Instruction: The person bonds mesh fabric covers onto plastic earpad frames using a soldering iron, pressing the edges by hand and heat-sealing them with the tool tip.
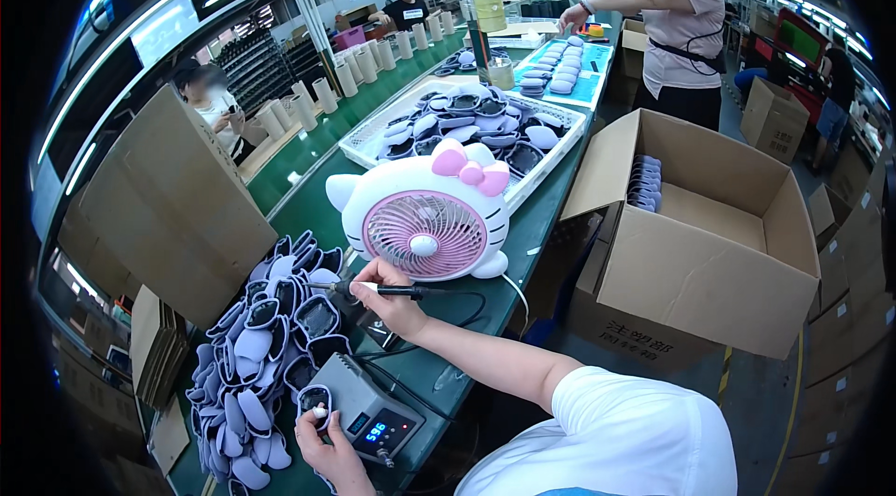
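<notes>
My right hand (397, 311) is closed around a soldering iron (407, 291), its metal tip pointing left over a heap of pieces. A black cord loops from the iron's handle across the green bench. Lower down, my left hand (329, 457) pinches a small lavender plastic shell (315, 397) with a dark inside; something small and white shows at its fingertips. Beside that hand sits a grey soldering station (353, 391) with a lit blue display. The heap of similar lavender shells (247, 347) spreads to the left of both hands.
A white and pink cat-shaped fan (425, 216) stands just beyond my right hand. Behind it is a white tray (551, 165) of more shells. An open carton (709, 263) stands right of the bench (448, 361). A co-worker (681, 29) reaches over the bench at the far right.
</notes>
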A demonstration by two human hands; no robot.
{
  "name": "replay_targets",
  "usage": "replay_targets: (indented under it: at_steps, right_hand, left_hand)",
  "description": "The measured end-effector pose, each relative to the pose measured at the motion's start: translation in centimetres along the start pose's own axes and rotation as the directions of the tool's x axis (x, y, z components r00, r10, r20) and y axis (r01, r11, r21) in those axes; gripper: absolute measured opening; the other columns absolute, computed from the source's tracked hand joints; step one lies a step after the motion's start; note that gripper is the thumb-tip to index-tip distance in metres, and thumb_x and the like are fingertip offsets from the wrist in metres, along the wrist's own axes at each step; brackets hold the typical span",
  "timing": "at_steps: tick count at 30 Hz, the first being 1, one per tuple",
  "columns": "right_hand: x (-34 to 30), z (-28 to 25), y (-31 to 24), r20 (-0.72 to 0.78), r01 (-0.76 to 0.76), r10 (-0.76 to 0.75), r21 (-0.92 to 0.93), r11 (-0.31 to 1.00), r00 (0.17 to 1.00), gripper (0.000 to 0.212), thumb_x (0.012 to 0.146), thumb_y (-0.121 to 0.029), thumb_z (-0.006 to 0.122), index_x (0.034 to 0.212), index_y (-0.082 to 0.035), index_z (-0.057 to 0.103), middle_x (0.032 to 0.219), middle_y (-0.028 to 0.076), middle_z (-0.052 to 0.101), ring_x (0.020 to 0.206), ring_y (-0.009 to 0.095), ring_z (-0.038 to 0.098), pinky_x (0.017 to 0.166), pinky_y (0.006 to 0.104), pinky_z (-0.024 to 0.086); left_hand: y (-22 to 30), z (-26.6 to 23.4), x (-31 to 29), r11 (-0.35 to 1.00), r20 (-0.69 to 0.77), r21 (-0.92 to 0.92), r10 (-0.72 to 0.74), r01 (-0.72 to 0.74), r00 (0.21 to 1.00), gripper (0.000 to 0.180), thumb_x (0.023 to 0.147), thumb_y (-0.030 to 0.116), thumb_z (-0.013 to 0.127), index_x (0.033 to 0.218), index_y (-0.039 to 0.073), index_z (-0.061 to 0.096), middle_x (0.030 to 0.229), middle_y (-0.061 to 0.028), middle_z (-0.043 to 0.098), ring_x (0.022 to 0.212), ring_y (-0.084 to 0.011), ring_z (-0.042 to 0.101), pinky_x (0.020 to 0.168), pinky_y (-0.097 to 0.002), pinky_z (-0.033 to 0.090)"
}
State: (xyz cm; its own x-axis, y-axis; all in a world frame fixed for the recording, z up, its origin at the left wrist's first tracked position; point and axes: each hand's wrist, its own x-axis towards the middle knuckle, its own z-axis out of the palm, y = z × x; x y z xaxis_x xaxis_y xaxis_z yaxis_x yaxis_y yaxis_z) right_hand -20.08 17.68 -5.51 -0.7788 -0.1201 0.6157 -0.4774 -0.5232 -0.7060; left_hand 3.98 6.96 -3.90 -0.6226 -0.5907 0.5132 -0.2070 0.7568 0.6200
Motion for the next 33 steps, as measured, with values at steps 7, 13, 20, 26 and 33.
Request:
replay_targets:
  at_steps: [7,13,20,26,33]
  right_hand:
    - [-0.2,0.1,0.1,-0.005,-0.011,0.011,0.029,1.000,1.000,0.011,0.093,-0.010,0.064,0.094,-0.005,0.055,0.076,0.000,0.055,0.063,0.007,0.047,0.060,0.0205,0.039]
    - [0.0,-0.1,0.1,0.002,-0.014,0.014,0.012,1.000,1.000,0.012,0.094,-0.010,0.065,0.093,-0.005,0.054,0.076,0.000,0.057,0.061,0.007,0.049,0.059,0.0198,0.041]
    - [0.0,0.1,-0.7,-0.005,-0.093,0.093,0.053,0.994,0.996,0.013,0.095,-0.011,0.065,0.093,-0.004,0.054,0.076,0.003,0.060,0.058,0.007,0.052,0.055,0.0196,0.043]
    - [0.2,0.1,-0.9,-0.003,-0.159,0.160,0.102,0.982,0.987,0.014,0.096,-0.012,0.065,0.093,-0.004,0.053,0.075,0.004,0.062,0.056,0.007,0.054,0.052,0.0198,0.044]
    - [0.0,0.3,-0.7,0.000,-0.211,0.213,0.103,0.972,0.977,0.016,0.098,-0.015,0.064,0.095,-0.004,0.053,0.075,0.004,0.062,0.055,0.006,0.054,0.051,0.0195,0.045]
  left_hand:
    - [0.3,-0.1,-0.2,1.000,0.009,0.009,-0.013,0.013,1.000,0.016,0.087,0.000,0.066,0.102,0.003,0.060,0.097,-0.0080,0.064,0.082,-0.0193,0.058,0.074,-0.0291,0.046]
    - [0.1,0.0,0.0,1.000,0.029,0.016,-0.017,0.016,0.999,0.017,0.087,0.000,0.066,0.102,0.004,0.060,0.096,-0.0068,0.061,0.082,-0.0202,0.056,0.073,-0.0299,0.046]
    - [0.4,0.2,-0.2,1.000,0.004,0.004,-0.009,0.009,1.000,0.017,0.088,0.002,0.067,0.104,0.004,0.061,0.097,-0.0062,0.063,0.083,-0.0197,0.057,0.073,-0.0295,0.047]
    - [0.4,0.2,-0.1,1.000,0.000,0.016,-0.012,0.012,1.000,0.017,0.088,0.002,0.067,0.104,0.004,0.062,0.098,-0.0060,0.064,0.083,-0.0198,0.059,0.073,-0.0292,0.047]
    - [-0.2,0.2,-0.2,1.000,-0.005,0.002,-0.005,0.005,1.000,0.017,0.088,0.001,0.068,0.102,0.004,0.061,0.098,-0.0068,0.065,0.084,-0.0200,0.060,0.073,-0.0294,0.048]
